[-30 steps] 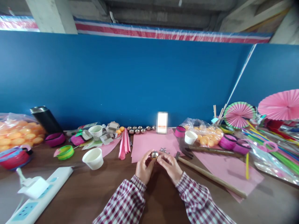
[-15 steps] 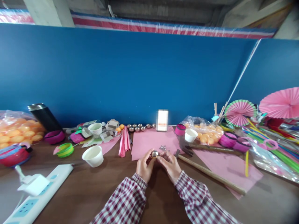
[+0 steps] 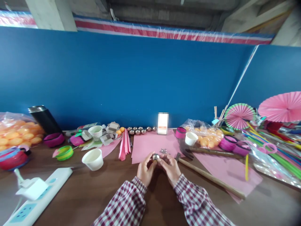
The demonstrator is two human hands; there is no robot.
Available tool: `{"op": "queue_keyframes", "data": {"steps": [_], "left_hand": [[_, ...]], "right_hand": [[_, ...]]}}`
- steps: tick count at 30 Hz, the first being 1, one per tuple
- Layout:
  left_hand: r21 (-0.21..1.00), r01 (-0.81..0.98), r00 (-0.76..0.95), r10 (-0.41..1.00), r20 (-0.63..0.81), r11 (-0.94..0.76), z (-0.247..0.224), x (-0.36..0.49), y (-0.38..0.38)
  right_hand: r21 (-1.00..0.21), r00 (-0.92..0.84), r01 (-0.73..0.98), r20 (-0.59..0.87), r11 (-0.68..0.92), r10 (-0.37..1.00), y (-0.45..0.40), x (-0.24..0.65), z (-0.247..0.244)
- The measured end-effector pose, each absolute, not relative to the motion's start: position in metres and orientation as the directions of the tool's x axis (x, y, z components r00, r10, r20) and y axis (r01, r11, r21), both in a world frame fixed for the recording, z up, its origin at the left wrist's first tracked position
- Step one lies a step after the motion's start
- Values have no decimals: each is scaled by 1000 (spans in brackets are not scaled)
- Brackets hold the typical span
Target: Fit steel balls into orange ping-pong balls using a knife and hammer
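Between my two hands, just above the near edge of a pink paper sheet (image 3: 143, 147), is a small shiny silver ball (image 3: 155, 156). My left hand (image 3: 145, 171) grips it from the left between thumb and fingers. From the right, the thumb and fingertips of my right hand (image 3: 171, 169) close on the same ball. A small cluster of shiny silver pieces (image 3: 163, 151) lies on the paper just beyond my fingers. Several more silver balls (image 3: 140, 130) stand in a row along the back of the table.
A hammer (image 3: 211, 177) lies right of my hands, another (image 3: 213, 152) behind it. White paper cups (image 3: 93, 159) stand left and right. A power strip (image 3: 44, 194) lies front left. Bagged orange balls (image 3: 208, 138), pink folded strips (image 3: 124, 146) and pink paper fans (image 3: 240, 116) surround the work area.
Both hands keep the silver ball at nearly the same spot, with only slight finger movement. The whole view has shifted slightly; nothing on the table has visibly moved.
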State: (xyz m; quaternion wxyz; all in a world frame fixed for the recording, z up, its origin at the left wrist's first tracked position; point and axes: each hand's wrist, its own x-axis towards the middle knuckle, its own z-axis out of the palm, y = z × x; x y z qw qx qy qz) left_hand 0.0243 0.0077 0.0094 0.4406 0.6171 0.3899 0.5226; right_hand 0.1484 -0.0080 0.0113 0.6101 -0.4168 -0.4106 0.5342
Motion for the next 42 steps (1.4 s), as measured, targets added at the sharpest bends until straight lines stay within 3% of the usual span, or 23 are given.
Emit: {"op": "queue_keyframes", "data": {"steps": [6, 16, 22, 26, 30, 35, 42], "left_hand": [[960, -96, 179, 944, 276, -262, 15, 25, 8], [959, -141, 138, 954, 265, -246, 8, 25, 12], [926, -375, 191, 981, 30, 45, 11, 30, 14], [931, -362, 195, 981, 19, 54, 11, 30, 14], [956, -292, 192, 978, 82, -22, 10, 29, 14], [958, -282, 168, 982, 90, -39, 11, 27, 14], [969, -241, 118, 989, 92, -61, 14, 26, 13]], "right_hand": [[-953, 110, -272, 108, 134, 988, -8, 146, 14], [-971, 132, -146, 169, 188, 977, -10, 144, 20], [-945, 123, 164, 303, 282, 945, -16, 155, 31], [-772, 132, 570, 424, 281, 896, -33, 186, 36], [-404, 84, 906, 468, 129, 880, -52, 223, 34], [-83, 99, 994, 367, -74, 925, -63, 248, 26], [81, 49, 993, 351, -83, 935, -57, 246, 22]]}}
